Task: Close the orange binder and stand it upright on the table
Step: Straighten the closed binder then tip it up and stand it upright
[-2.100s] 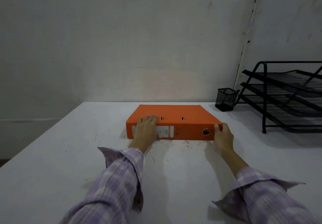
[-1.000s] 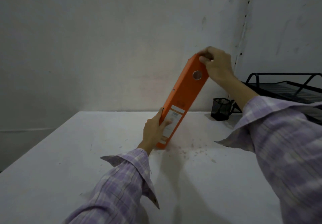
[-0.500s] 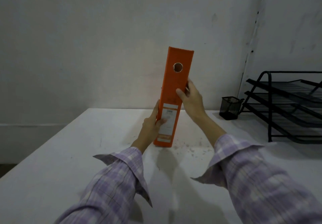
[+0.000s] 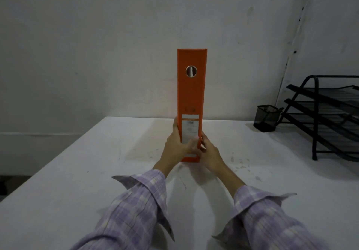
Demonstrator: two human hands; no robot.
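The closed orange binder [image 4: 191, 94] stands upright on the white table [image 4: 77, 172], spine toward me, with a round finger hole near the top and a white label low down. My left hand [image 4: 175, 144] wraps the lower left side, thumb across the label. My right hand [image 4: 209, 152] holds the lower right edge near the base. Both hands touch the binder.
A black mesh pen cup [image 4: 268, 118] sits at the back right by the wall. A black wire stacked paper tray [image 4: 330, 117] stands at the far right. The table's left edge runs diagonally at the left; the wall is close behind the binder.
The binder went from lying flat to tilted, then to fully upright on the table. My right hand slid from mid-spine down to the base; the left hand stayed low.
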